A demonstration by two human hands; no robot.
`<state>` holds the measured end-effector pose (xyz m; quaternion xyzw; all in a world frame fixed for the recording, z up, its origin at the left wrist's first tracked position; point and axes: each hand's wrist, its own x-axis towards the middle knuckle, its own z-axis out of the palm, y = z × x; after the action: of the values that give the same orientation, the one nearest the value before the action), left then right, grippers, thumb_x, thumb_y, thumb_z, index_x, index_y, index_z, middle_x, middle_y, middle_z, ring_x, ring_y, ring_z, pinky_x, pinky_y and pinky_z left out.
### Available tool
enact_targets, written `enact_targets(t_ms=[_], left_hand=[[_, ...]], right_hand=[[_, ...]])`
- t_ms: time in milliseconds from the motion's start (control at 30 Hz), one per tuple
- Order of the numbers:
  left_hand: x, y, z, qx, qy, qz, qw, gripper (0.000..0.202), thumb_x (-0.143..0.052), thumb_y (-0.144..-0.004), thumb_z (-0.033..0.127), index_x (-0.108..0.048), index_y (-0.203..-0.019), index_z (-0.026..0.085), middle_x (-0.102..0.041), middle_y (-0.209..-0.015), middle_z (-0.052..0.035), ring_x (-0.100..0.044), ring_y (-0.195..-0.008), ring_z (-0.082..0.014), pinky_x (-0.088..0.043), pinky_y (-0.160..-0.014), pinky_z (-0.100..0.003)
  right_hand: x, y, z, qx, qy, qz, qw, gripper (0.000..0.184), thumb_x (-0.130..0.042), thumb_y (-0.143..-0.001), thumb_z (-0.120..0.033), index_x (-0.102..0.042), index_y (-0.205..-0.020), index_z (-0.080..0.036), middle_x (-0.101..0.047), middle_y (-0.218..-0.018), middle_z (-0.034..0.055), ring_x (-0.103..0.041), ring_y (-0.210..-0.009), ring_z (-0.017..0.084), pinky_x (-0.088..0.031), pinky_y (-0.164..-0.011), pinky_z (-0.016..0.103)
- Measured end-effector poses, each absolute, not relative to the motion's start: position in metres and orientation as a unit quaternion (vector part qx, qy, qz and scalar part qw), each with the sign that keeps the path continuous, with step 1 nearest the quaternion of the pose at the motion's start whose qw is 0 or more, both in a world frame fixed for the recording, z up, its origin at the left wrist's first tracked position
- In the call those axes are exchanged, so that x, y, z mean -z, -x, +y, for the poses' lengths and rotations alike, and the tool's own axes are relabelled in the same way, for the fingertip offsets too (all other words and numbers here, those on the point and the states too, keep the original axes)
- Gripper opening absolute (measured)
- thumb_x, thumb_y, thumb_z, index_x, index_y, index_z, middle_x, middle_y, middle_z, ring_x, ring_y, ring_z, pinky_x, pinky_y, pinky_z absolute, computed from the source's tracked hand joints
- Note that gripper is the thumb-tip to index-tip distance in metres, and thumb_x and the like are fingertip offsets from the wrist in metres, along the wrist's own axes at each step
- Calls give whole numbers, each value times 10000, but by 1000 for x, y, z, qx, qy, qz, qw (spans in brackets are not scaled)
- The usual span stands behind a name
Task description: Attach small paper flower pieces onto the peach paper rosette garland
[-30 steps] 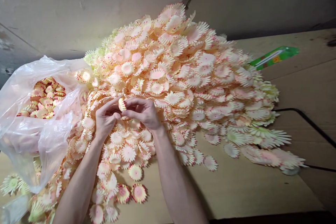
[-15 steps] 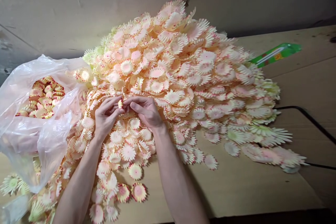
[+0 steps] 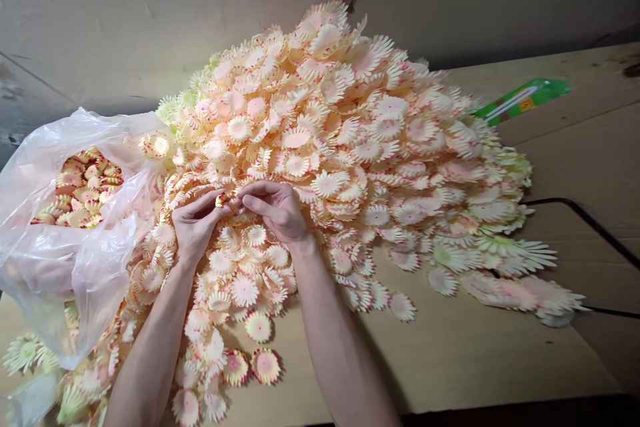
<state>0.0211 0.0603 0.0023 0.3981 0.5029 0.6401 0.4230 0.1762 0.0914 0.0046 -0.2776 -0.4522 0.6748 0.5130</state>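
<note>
A big heap of cream and pink flower-shaped cutouts (image 3: 350, 140) covers the tabletop. My left hand (image 3: 193, 227) and my right hand (image 3: 275, 208) meet at the heap's near left side, fingertips pinched together on a small stack of flower pieces (image 3: 224, 199). Both hands' fingers are curled closed around that stack, which shows only as a sliver between the thumbs. More loose flowers (image 3: 245, 290) lie spread under my wrists and forearms.
A clear plastic bag (image 3: 75, 240) holding more flowers lies open at the left. A green packet (image 3: 525, 100) rests at the far right on the wooden table (image 3: 475, 347). A black cable (image 3: 595, 233) runs across the right side. A grey wall stands behind.
My hands have sunk slightly toward the heap and closed tighter on the small stack, which was more visible a second ago. The camera view shifted a little.
</note>
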Motion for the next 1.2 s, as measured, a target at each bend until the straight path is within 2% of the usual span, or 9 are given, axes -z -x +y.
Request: enact_targets(t_ms=[100,200,300,467,633,833,967,1100,1200], left_hand=[[-2,-20,61,-636,-412,484,438,365,-885,-558,264,-789,-903,194,-778,-822,-38,-707,-707,-143,-582,-688,-236],[-2,-19,62,-624,-453,452,447,435,-895,-552,265,-771,-962,191,-766,-998,-74,-712,-834,-171,-574,-719,-233],[-2,-19,62,-618,-478,410,470,468,-865,-619,298,-733,-1058,206,-722,-1142,-103,-706,-898,-181,-578,-728,-244],[1,-18,61,-595,-475,372,531,503,-873,-605,295,-734,-1083,222,-752,-983,-66,-713,-837,-168,-594,-736,-252],[0,-19,61,-593,-445,409,532,534,-881,-581,224,-735,-1095,235,-732,-1114,-64,-720,-848,-168,-604,-804,-289],[1,-19,60,-599,-446,420,516,413,-853,-630,242,-756,-1031,219,-764,-976,-48,-721,-815,-178,-617,-736,-296],[2,-19,61,-598,-450,426,509,366,-831,-664,290,-758,-1008,190,-768,-910,-60,-718,-767,-180,-616,-718,-312],[-1,-19,62,-603,-466,423,491,485,-826,-675,303,-704,-1136,213,-750,-831,-35,-692,-687,-132,-588,-658,-244],[-3,-19,62,-606,-482,426,467,395,-817,-688,303,-728,-1061,209,-739,-790,-23,-674,-652,-109,-560,-623,-204]], right_hand=[[-6,-175,91,-670,283,-464,507,154,-826,-677,-238,-763,-813,-204,-756,-801,10,-691,-730,112,-578,-735,245],[-8,-174,90,-672,291,-462,500,203,-850,-632,-227,-756,-811,-202,-759,-806,8,-700,-729,128,-597,-734,274],[-8,-173,89,-675,301,-452,499,225,-860,-609,-231,-747,-801,-202,-756,-786,6,-700,-697,136,-603,-672,274],[-6,-173,91,-654,314,-435,534,157,-828,-664,-252,-744,-787,-199,-744,-766,-1,-678,-638,110,-581,-614,238],[-5,-176,92,-636,325,-440,545,152,-820,-676,-261,-741,-788,-197,-728,-714,-10,-624,-559,83,-543,-567,217],[-7,-176,90,-640,316,-457,531,162,-825,-666,-229,-757,-811,-201,-766,-795,12,-707,-713,127,-581,-693,247],[-11,-175,89,-653,309,-459,518,167,-830,-650,-229,-763,-800,-200,-771,-791,16,-717,-706,144,-599,-691,275],[-12,-177,88,-660,317,-455,507,185,-841,-630,-250,-762,-787,-193,-765,-748,16,-705,-653,145,-606,-677,297],[-11,-178,88,-655,320,-463,504,185,-837,-639,-255,-768,-800,-194,-769,-770,23,-710,-674,144,-606,-705,299]])
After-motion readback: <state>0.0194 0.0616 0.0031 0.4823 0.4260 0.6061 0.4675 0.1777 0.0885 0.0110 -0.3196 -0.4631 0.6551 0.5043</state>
